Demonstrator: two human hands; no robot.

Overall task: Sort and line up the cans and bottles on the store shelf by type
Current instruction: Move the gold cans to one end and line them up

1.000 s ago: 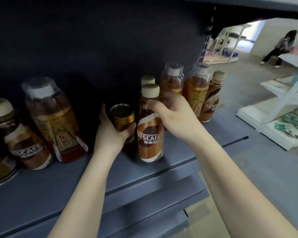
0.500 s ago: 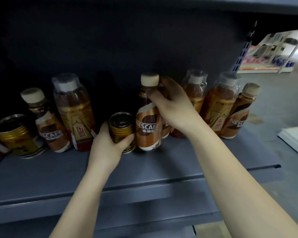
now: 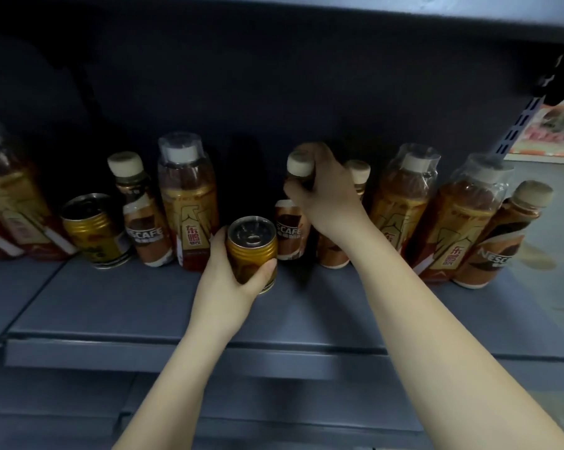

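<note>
Gold metal fills my left hand: its fingers and thumb wrap round a small gold can standing on the grey shelf, close to the front. My right hand curls over the neck of a Nescafé bottle just behind that can, with a second Nescafé bottle touching it on the far side. Judging by the row, sorting is barely begun: left of my hands another gold can, a Nescafé bottle and a tall amber bottle stand mixed; to the right, two amber bottles precede one more Nescafé. The leftmost bottles are cut off by the frame edge, the shelf's back is too dark to read, and my right palm hides most of the bottle it grips.
</note>
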